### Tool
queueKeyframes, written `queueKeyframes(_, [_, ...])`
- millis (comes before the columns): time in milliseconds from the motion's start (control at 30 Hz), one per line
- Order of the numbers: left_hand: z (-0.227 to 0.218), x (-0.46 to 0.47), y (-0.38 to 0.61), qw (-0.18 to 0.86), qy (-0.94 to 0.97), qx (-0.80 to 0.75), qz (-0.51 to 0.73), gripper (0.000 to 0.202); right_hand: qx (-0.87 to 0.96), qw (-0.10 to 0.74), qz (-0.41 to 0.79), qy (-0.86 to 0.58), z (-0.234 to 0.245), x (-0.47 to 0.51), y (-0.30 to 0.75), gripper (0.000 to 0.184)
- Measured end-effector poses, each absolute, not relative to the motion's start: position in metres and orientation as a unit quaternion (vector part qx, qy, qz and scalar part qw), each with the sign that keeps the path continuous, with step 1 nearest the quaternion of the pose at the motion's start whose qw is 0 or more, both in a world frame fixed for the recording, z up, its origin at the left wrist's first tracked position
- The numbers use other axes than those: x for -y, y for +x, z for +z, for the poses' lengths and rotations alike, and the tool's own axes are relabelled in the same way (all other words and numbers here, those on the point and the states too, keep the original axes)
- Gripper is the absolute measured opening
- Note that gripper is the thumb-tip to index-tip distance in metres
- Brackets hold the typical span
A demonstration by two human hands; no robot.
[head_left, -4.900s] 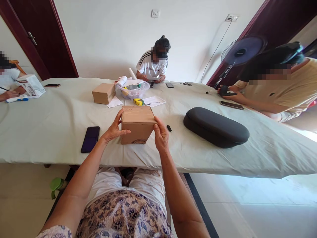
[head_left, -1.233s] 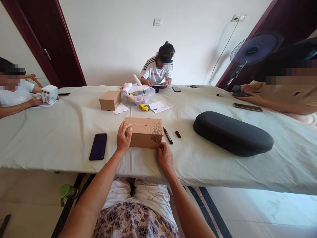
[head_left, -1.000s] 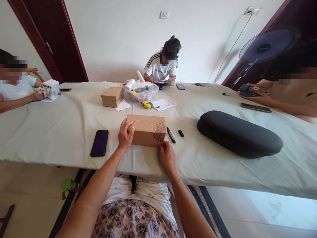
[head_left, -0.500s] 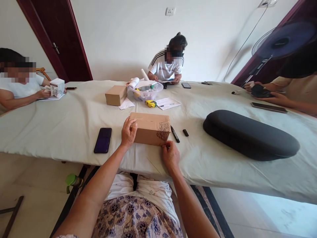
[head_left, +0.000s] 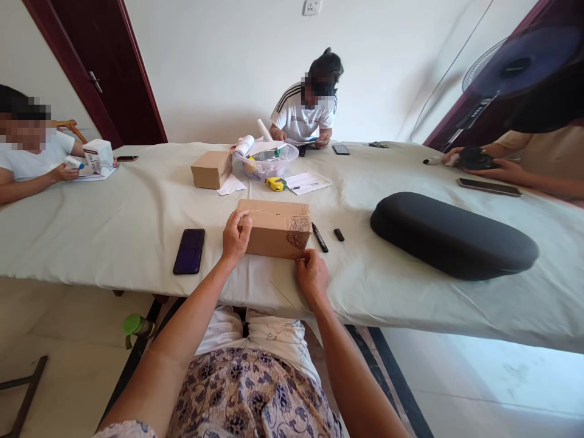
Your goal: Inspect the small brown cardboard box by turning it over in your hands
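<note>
A brown cardboard box [head_left: 269,236] lies on the cloth-covered table in front of me, with dark scribbled lines on its right end. My left hand [head_left: 236,237] grips its left end, fingers on the top edge and thumb against the front. At the lower right front corner, the curled fingers of my right hand [head_left: 312,272] pinch the box's bottom edge; the fingertips are partly hidden. Just right of the box lie an uncapped black marker [head_left: 320,238] and its black cap [head_left: 339,235]. A dark phone [head_left: 188,251] rests left of my left hand.
A long black case [head_left: 454,236] lies to the right. Behind my box are a smaller carton [head_left: 211,170], a plastic basin [head_left: 292,159] of items, a yellow tape measure [head_left: 275,184] and papers [head_left: 309,182]. Three people sit around the table [head_left: 114,225]; a fan [head_left: 515,67] stands at right.
The view has tilted slightly down, so everything sits a little higher. Both my hands keep their places on the box. The person at left now shows a white-and-blue item in hand.
</note>
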State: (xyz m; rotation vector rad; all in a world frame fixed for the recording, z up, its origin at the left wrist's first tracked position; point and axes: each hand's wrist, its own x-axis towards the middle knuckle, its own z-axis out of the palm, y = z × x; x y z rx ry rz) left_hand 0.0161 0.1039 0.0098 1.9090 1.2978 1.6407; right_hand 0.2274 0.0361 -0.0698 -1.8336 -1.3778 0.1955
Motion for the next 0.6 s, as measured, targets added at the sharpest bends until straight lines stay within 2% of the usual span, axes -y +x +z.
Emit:
queueKeyframes(233, [0.015,-0.100,0.011,0.157,0.668,-0.461,0.562,0.028,0.515,0.453,0.111,-0.719,-0.069,-0.037,0.225,0.018])
queueKeyframes(400, [0.016,-0.095,0.002,0.175,0.627,-0.467,0.599,0.032,0.472,0.569,0.168,-0.652,-0.065,-0.034,0.219,0.020])
queueKeyframes(600, [0.002,-0.098,0.005,0.211,0.577,-0.454,0.645,0.037,0.459,0.638,0.065,-0.615,-0.042,-0.027,0.219,0.017])
